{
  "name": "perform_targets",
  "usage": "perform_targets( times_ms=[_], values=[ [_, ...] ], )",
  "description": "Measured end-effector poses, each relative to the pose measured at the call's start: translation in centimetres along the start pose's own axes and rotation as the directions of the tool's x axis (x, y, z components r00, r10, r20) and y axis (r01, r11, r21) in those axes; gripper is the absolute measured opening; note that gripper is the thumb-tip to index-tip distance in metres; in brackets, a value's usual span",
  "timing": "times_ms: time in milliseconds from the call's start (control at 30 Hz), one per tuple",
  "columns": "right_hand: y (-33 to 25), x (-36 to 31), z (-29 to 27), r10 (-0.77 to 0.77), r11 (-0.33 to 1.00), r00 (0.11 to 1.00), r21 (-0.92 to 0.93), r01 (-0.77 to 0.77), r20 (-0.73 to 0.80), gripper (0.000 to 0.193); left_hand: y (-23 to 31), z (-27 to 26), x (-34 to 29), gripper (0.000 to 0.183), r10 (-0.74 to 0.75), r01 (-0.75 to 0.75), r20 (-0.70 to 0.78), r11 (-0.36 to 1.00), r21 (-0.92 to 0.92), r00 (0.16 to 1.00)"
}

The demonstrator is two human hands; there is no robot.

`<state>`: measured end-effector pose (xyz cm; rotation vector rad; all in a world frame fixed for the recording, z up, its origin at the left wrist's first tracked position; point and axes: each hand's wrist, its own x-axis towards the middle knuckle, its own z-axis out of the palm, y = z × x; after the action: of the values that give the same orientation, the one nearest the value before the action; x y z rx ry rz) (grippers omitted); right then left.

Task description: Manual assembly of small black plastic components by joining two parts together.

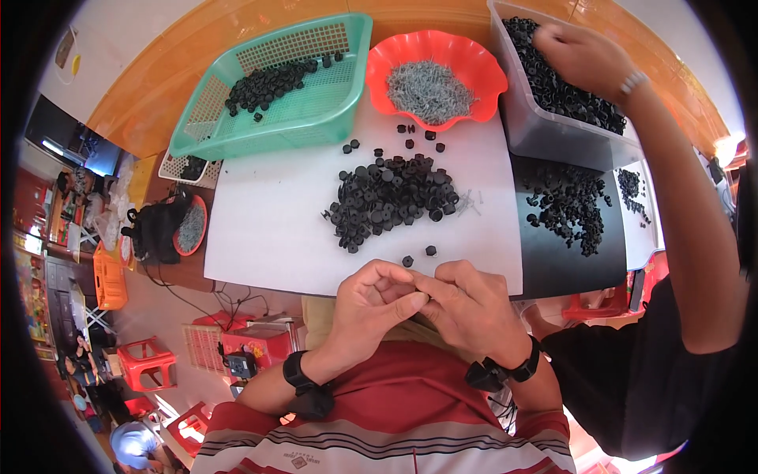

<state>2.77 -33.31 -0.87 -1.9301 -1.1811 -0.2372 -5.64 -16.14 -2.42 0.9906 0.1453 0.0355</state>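
Note:
My left hand (377,299) and my right hand (476,306) meet at the table's near edge, fingertips pinched together. Between them shows a sliver of a small dark piece (427,296), mostly hidden by the fingers. Just beyond lie two loose black plastic pieces (407,261). Farther in sits a heap of small round black plastic parts (387,197), some with a hole in the middle. Several thin grey metal pins (469,203) lie at the heap's right side.
Behind the heap stand a green basket (268,142) of black parts, a red scalloped bowl (488,67) of metal pins and a clear bin (545,142) of black rings. A co-worker's hand (580,59) reaches into the bin. More black parts (570,207) lie at right.

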Motion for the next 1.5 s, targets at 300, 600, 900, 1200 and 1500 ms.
perform_targets(
  times_ms=[300,600,900,1200,1500],
  values=[
    [0.0,-0.1,0.0,-0.042,0.999,0.999,0.035,0.042,0.006,0.036,1.4,-0.7,-0.3,0.024,-0.120,0.116,0.076,0.992,0.050,0.990],
    [6.4,2.3,-4.1,0.218,0.946,0.975,-0.251,-0.203,0.033,0.021,2.9,-1.7,0.0,0.017,0.073,-0.055,-0.061,0.964,0.259,0.995],
    [8.5,3.4,-4.2,0.350,0.861,0.930,-0.429,-0.273,0.110,0.015,4.5,-4.2,1.0,0.015,0.141,-0.107,-0.071,0.926,0.361,0.987],
    [8.8,3.7,-3.9,0.268,0.856,0.956,-0.484,-0.181,0.116,0.007,6.1,-4.9,1.9,0.017,0.200,-0.165,-0.042,0.893,0.419,0.979],
    [9.4,3.3,-3.7,0.266,0.859,0.961,-0.470,-0.203,0.072,0.005,10.2,-6.5,4.8,0.017,0.320,-0.199,-0.082,0.750,0.631,0.944]
  ],
)
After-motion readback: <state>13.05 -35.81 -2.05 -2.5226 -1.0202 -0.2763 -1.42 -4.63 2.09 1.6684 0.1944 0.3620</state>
